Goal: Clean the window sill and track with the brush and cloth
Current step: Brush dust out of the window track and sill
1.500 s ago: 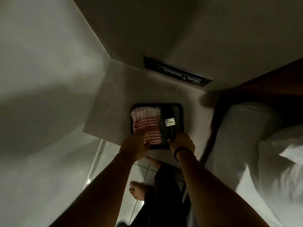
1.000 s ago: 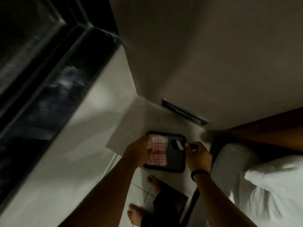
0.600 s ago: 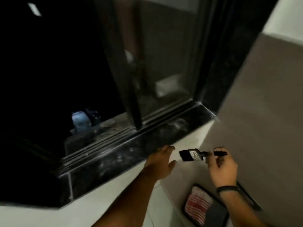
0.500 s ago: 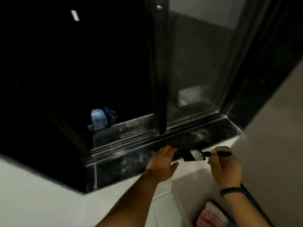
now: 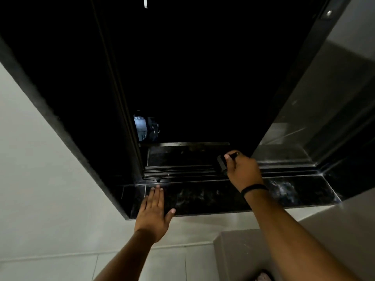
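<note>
Over the track [image 5: 178,171], right hand [image 5: 242,172] pinches the brush [image 5: 221,165]; left hand [image 5: 154,211] (fingers spread) rests on the sill [image 5: 203,196].

1. Two hands: the left hand [image 5: 154,213] lies flat and spread on the sill, and the right hand [image 5: 242,172] is closed round a handle.
2. One brush [image 5: 221,164], black, in the right hand at the track.
3. One window sill [image 5: 203,196] of dark speckled stone.
4. One window track [image 5: 178,172], with several parallel rails; their exact number cannot be told.
5. One wristband [image 5: 253,188], black, on the right wrist.
6. One cloth [image 5: 261,276], only a striped corner showing at the bottom edge.
7. One sliding glass pane [image 5: 316,110] at the right.
</note>
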